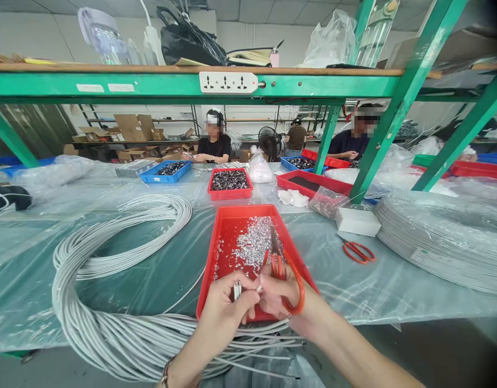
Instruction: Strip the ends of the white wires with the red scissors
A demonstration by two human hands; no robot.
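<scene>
My left hand (228, 302) is closed on a thin white cable, with short white pieces (237, 289) showing between its fingers. Close against it, my right hand (277, 288) has orange-handled scissors (300, 288) looped in its fingers, the blades pointing away from me. Thumb and fingertips of that hand also meet the white cable end (259, 289). Both hands are over the near end of a red tray (211, 264) that holds many small shiny metal pieces (252, 240). A large coil of white cables (95, 318) lies at the left, its loose ends running beneath my wrists.
Another pair of scissors (358, 252), a white box (357, 221) and a big cable coil (434, 248) lie on the right. Beyond are a red bin (230, 194) of dark parts and a blue bin (165, 175). A green shelf frame (151, 86) spans overhead; people sit behind.
</scene>
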